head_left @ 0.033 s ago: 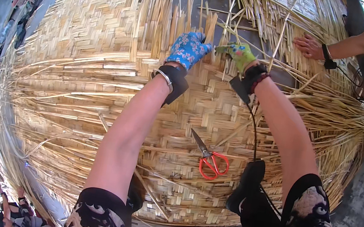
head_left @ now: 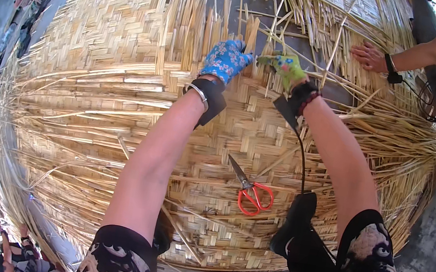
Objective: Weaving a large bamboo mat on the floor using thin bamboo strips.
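Observation:
A large mat [head_left: 249,121] woven from flat straw-coloured strips spreads beneath both my arms. My left hand [head_left: 223,61], in a blue flowered glove, is closed at the mat's far edge, its fingers curled on the upright loose strips [head_left: 251,31]. Just right of it, my right hand [head_left: 286,68] wears a green flowered glove. Its fingers are pinched together and point toward the left hand; what lies between them cannot be made out. Red-handled scissors [head_left: 255,199] lie on the mat between my forearms, blades angled away to the left.
At the far right, another person's bare hand [head_left: 369,56] rests on a second woven piece [head_left: 360,7]. Long loose strips [head_left: 403,132] fan out along the right side. A black shoe [head_left: 296,221] stands on the mat beside the scissors. Lower left, another person [head_left: 26,262] is partly visible.

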### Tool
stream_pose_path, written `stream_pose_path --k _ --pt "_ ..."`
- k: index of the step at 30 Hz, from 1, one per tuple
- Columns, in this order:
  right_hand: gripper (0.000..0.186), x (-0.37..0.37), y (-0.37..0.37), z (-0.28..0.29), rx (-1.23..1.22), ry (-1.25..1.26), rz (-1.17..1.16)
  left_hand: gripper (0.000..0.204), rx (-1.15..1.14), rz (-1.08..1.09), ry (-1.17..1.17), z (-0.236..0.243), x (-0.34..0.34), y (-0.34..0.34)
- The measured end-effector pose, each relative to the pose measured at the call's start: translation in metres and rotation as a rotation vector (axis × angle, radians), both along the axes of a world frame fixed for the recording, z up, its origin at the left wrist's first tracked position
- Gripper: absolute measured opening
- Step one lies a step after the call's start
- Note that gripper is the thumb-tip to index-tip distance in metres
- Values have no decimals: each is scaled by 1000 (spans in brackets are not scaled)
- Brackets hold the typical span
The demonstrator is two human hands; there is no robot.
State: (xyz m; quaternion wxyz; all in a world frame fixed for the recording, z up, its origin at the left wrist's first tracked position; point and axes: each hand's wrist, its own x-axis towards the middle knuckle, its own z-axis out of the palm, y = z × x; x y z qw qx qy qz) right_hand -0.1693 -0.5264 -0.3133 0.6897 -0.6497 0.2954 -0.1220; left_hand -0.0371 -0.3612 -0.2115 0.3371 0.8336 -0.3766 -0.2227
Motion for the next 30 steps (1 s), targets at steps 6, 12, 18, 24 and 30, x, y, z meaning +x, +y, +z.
stream_pose_path --k 6,12,18,24,30 --pt "29 7 41 69 308 -249 209 19 253 -359 -359 -7 -4 -4" --pt "33 -10 12 17 -129 28 -35 22 130 -482 -286 -51 -4 -6" --pt "27 -48 -9 -15 -1440 384 -208 33 136 -238 -260 -41 -20 45" --pt "14 -145 -238 -37 442 -806 84 29 -360 -175 197 -6 -50 7" --pt "31 -39 6 103 577 -544 -98 36 358 -165 188 16 -25 144"
